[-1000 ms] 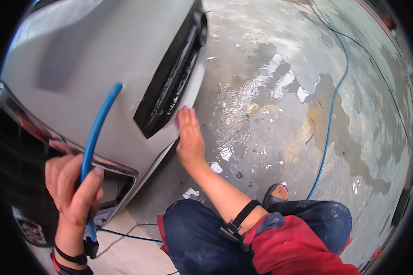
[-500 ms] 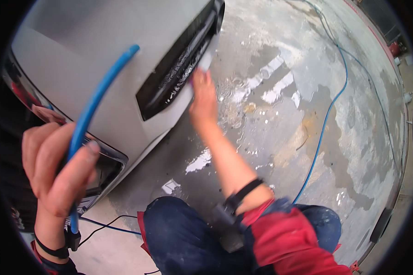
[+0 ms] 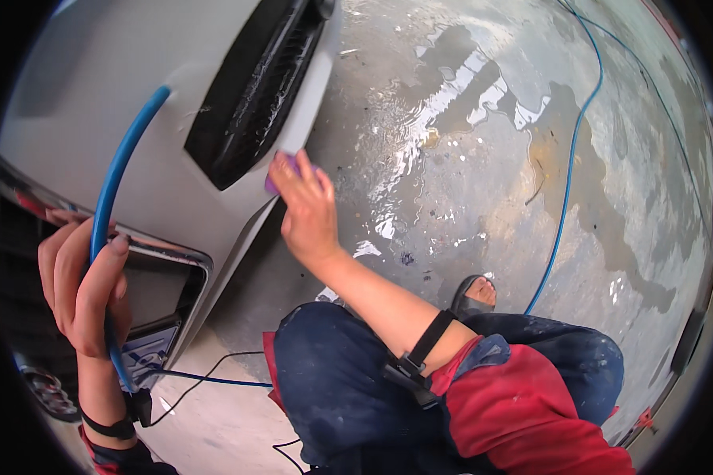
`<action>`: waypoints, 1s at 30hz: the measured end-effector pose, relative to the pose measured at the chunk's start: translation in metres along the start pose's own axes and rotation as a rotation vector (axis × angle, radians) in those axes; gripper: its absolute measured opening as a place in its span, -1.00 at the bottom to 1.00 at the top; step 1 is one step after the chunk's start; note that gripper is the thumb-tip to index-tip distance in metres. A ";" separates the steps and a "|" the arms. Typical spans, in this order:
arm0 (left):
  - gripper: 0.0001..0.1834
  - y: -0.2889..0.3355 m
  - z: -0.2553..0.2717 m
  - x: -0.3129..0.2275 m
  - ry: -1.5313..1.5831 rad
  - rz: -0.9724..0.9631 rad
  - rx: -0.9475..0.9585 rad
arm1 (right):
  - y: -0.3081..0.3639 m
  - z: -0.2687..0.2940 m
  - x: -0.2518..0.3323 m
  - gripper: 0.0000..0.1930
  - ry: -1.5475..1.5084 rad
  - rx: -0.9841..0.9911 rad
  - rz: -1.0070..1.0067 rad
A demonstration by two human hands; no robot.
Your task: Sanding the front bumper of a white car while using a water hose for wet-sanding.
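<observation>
My left hand (image 3: 87, 289) is closed around a blue hose (image 3: 117, 162) that arcs up over a car's light grey bumper (image 3: 146, 198). The hose's far end is close above the bumper; I cannot tell if it touches. My right hand (image 3: 303, 210) presses a small purple block (image 3: 291, 168) to the bumper's lower edge, beside the dark grille opening (image 3: 253, 87). Fingers cover most of the block, so its exact kind is hard to tell. Water drops glisten on the grille slats.
The concrete floor (image 3: 499, 182) is wet, with ripples and puddles beside the bumper. A long blue hose (image 3: 572, 170) lies across it on the right. Thin dark cables (image 3: 206, 372) lie near my knees. A licence plate (image 3: 150, 348) is below the bumper's chrome-edged grille (image 3: 214, 273).
My right hand has slid back along the bumper's lower edge, nearer to me, with the purple block. The view has shifted, and a sandalled foot now shows. My left hand keeps holding the hose.
</observation>
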State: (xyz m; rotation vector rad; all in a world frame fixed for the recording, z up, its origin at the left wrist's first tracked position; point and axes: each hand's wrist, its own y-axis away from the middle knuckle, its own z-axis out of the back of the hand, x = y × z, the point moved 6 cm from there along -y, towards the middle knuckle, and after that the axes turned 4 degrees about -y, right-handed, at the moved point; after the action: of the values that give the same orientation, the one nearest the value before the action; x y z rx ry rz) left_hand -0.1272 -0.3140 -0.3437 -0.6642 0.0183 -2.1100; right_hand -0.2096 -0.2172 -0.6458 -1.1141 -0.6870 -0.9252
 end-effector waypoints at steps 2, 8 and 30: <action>-0.79 0.008 -0.001 0.002 0.029 0.016 -0.005 | 0.004 0.007 -0.005 -0.33 -0.048 -0.032 0.003; -0.76 0.010 -0.006 0.000 0.012 0.027 0.005 | -0.031 0.048 -0.104 -0.69 -0.649 -0.551 -0.816; -0.76 0.006 -0.003 -0.002 0.015 0.016 0.036 | -0.080 -0.001 -0.068 -0.59 -0.312 -0.395 -0.865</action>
State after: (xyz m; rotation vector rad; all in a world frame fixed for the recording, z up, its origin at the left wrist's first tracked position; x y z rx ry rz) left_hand -0.1232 -0.3165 -0.3483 -0.6244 -0.0063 -2.0947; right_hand -0.3117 -0.2123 -0.6683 -1.3393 -1.3359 -1.6897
